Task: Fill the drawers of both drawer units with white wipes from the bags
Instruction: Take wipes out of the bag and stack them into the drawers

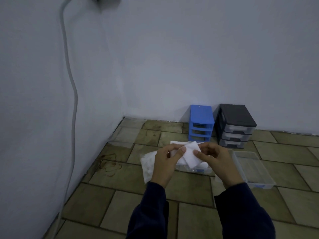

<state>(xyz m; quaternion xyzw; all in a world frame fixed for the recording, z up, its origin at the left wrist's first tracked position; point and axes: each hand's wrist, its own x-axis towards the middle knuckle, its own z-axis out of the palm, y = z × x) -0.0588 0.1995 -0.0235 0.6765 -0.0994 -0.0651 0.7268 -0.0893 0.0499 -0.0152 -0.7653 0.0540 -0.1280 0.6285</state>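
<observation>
A white wipe is held up between both hands above the tiled floor. My left hand pinches its left edge with thumb and fingers. My right hand pinches its right side. Under the hands lies a clear drawer with wipes in it, and a bag of white wipes lies to its left. A second clear drawer lies on the floor to the right. The blue drawer unit stands against the wall with its slots open. The black drawer unit stands beside it with its clear drawers in.
A grey pipe runs down the left wall to the floor. An empty clear plastic bag lies in the corner by the wall. Brown stains mark the tiles at the left.
</observation>
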